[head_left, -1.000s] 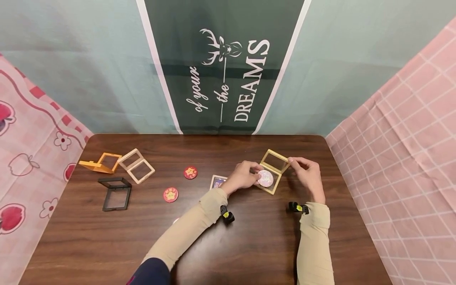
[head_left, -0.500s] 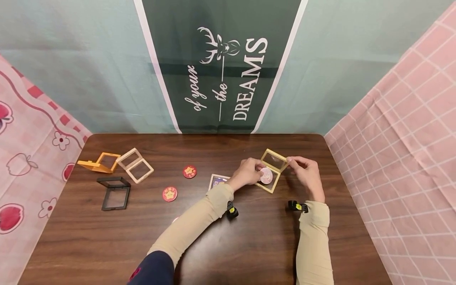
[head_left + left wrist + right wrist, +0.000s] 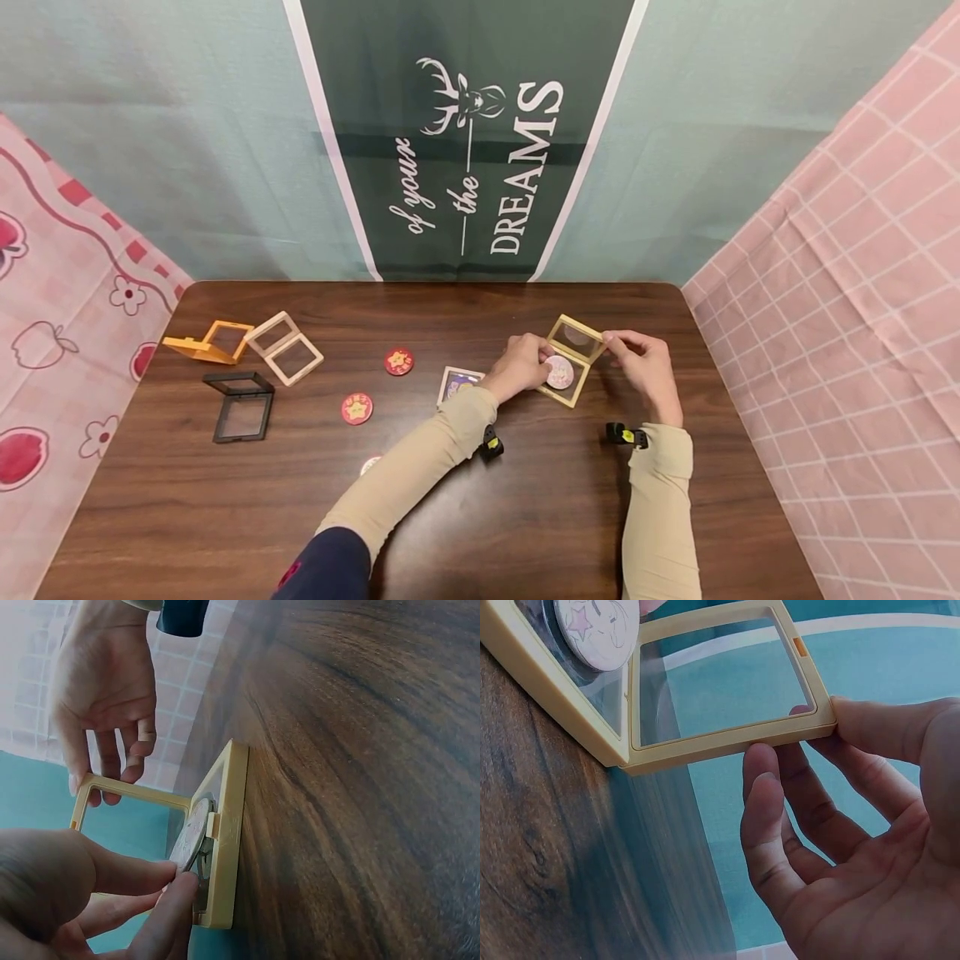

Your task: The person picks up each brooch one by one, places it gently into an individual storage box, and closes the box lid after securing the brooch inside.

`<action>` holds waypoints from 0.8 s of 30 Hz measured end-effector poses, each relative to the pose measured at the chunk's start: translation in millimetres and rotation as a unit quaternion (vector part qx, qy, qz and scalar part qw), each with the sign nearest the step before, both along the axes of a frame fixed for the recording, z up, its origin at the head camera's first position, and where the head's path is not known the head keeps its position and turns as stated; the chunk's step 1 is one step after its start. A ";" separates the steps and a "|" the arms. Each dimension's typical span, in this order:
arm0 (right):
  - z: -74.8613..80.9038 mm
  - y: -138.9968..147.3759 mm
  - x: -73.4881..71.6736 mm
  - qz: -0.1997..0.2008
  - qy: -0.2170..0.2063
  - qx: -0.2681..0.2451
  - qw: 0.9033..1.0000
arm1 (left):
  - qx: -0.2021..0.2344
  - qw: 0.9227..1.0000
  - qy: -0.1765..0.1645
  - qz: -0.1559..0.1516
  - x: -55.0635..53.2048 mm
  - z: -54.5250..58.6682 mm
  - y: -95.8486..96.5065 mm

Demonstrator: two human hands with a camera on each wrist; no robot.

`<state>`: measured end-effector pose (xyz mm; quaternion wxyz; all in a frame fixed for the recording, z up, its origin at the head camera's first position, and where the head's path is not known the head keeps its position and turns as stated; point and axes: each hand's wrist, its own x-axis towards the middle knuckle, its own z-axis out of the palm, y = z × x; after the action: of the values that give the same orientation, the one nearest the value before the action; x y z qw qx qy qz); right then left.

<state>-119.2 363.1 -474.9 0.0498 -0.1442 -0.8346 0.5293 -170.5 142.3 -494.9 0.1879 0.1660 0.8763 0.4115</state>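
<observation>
While left fingers (image 3: 135, 874) pinch one badge (image 3: 560, 372), right fingers (image 3: 874, 727) one yellow frame (image 3: 705, 748), two red badges (image 3: 399, 362)

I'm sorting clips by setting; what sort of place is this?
Likely a makeshift recording corner: printed cloths hang around three sides of a wood-grain table, and black cameras sit at both wrists.

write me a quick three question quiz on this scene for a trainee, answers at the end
1. Which hand pinches the pale round badge?
2. True or false: the yellow case is fully closed.
3. In the head view, how many open cases sit toward the left end of the table?

Key:
1. The left hand.
2. False; the right hand holds its lid raised.
3. Three: the orange case, the beige case and the black case.
</observation>
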 end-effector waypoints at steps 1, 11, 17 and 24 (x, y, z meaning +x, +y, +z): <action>0.0 0.0 -0.1 -0.001 -0.001 0.001 1.000 | -0.001 1.000 -0.003 0.003 0.2 -0.2 0.0; 0.5 0.2 0.5 0.003 0.002 0.003 1.000 | -0.003 1.000 0.001 0.017 3.0 0.7 0.0; 2.4 -1.0 1.5 0.011 -0.001 0.003 1.000 | -0.014 1.000 0.012 0.014 4.0 -0.8 -1.3; 3.4 0.7 2.1 0.013 -0.008 0.011 1.000 | -0.011 1.000 0.020 0.011 4.4 -1.0 -2.6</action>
<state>-117.0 363.8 -471.5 0.0380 -0.1372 -0.8423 0.5198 -166.2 139.7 -495.9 0.1674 0.1628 0.8861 0.4004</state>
